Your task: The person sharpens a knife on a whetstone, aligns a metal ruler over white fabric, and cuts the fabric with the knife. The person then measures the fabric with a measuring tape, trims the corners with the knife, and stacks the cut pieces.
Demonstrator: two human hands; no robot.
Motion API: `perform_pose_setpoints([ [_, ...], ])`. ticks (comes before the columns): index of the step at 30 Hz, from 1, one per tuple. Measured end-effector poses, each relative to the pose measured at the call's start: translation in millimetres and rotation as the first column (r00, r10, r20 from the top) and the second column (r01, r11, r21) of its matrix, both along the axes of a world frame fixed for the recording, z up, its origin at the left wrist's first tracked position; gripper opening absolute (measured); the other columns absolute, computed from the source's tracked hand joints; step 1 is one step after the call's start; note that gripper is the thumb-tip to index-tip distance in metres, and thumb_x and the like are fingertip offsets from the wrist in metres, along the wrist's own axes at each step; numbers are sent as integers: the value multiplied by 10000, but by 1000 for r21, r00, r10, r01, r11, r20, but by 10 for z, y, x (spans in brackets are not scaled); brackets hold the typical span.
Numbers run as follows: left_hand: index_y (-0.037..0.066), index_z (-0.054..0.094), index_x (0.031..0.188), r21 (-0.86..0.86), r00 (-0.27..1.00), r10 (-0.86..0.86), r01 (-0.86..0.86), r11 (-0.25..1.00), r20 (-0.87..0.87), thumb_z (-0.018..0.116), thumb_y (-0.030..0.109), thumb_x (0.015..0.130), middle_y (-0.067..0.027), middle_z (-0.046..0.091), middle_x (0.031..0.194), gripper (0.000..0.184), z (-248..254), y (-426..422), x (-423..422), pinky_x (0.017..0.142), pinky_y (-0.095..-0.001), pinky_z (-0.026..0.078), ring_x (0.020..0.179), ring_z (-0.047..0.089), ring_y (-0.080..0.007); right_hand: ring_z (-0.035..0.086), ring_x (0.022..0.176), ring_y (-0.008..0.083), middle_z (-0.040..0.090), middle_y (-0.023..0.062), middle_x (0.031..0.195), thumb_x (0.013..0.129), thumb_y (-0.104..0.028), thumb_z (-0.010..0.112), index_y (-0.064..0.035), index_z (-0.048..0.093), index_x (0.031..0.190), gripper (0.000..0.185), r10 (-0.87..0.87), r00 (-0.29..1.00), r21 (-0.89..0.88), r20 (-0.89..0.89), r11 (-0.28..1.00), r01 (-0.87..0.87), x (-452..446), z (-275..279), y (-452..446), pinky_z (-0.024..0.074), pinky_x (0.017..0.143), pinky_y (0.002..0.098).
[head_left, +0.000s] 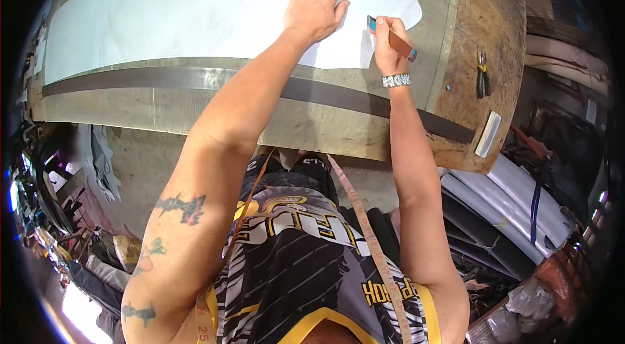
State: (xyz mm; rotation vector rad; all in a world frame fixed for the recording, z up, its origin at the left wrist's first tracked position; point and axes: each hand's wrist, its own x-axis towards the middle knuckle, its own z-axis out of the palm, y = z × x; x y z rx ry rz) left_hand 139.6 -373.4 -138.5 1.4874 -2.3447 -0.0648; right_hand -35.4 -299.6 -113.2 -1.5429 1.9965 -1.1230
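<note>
A large white sheet (195,9) with a cut, curved outline lies flat on the worktable (176,113). My left hand (317,9) rests on the sheet, palm down with fingers spread and a ring showing. Near the sheet's right end, my right hand (392,38) is closed around a small tool with a brown handle (402,45) and a flat teal-and-dark end (372,24). The tool's exact kind is unclear, and my fingers cover its middle. A long dark flat strip (312,88) runs along the table below both hands.
Pliers with yellow-and-black handles (483,77) and a pale rectangular block (487,134) lie on the table's worn right side (469,106). Rolls of material (501,214) are stacked at the lower right. A measuring tape (371,233) hangs from my neck.
</note>
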Motion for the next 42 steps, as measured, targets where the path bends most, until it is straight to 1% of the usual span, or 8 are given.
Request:
perform_pose_setpoints([
  [8,204,477,1430,53,1000,-13,13,999,-2,418,496,1002,-53,386,1553,522,91,20,33,1214,-509,172,1481,257,-274,697,742,295,705,148,786,924,-261,606,-36,667,894,236,4,997,42,-72,999,-1,94,91,-19,534,702,389],
  [11,132,435,1464,106,996,-32,40,994,-78,468,483,975,-124,356,1562,603,58,-6,33,1209,-516,166,1478,250,-320,700,748,288,703,155,786,911,-240,609,-47,674,873,207,125,988,3,-95,992,-126,-13,88,-172,538,702,380],
  [12,98,417,1477,132,992,-40,55,990,-117,488,458,967,-155,344,1565,628,43,-7,32,1206,-515,165,1476,250,-337,714,731,252,716,127,777,893,-234,612,-51,670,848,197,208,947,69,-247,978,-197,-130,-31,-285,547,693,365],
  [14,119,466,1442,123,983,-34,57,991,-179,520,447,950,-153,377,1544,594,32,-16,32,1199,-526,177,1461,278,-344,726,713,212,724,93,755,873,-239,613,-49,661,835,199,156,983,228,101,958,-175,-97,141,-321,553,675,345],
  [20,126,493,1422,123,982,-24,47,991,-186,532,451,941,-140,413,1524,582,56,8,41,1196,-522,191,1450,302,-347,707,662,187,718,69,718,856,-236,612,-47,662,836,196,168,984,275,51,945,-176,-86,166,-192,548,647,331],
  [27,131,478,1436,133,987,-29,51,990,-160,523,468,945,-134,400,1537,597,85,2,75,1206,-509,177,1458,292,-335,678,643,241,666,133,679,836,-177,636,-40,644,820,138,208,973,188,-104,964,-186,122,307,357,518,616,343],
  [37,121,461,1449,129,990,-45,62,990,-131,509,473,952,-140,385,1546,611,98,-48,71,1211,-510,161,1468,272,-336,669,658,300,663,159,705,857,-161,625,-17,627,832,146,196,973,223,-123,961,-165,218,320,824,513,625,367],
  [42,120,446,1463,171,990,-54,76,982,-131,519,497,942,-148,351,1565,647,23,-49,36,1212,-526,142,1478,247,-344,665,662,179,669,92,702,882,-184,625,-12,645,858,175,88,991,483,102,867,-127,278,531,1106,517,625,325],
])
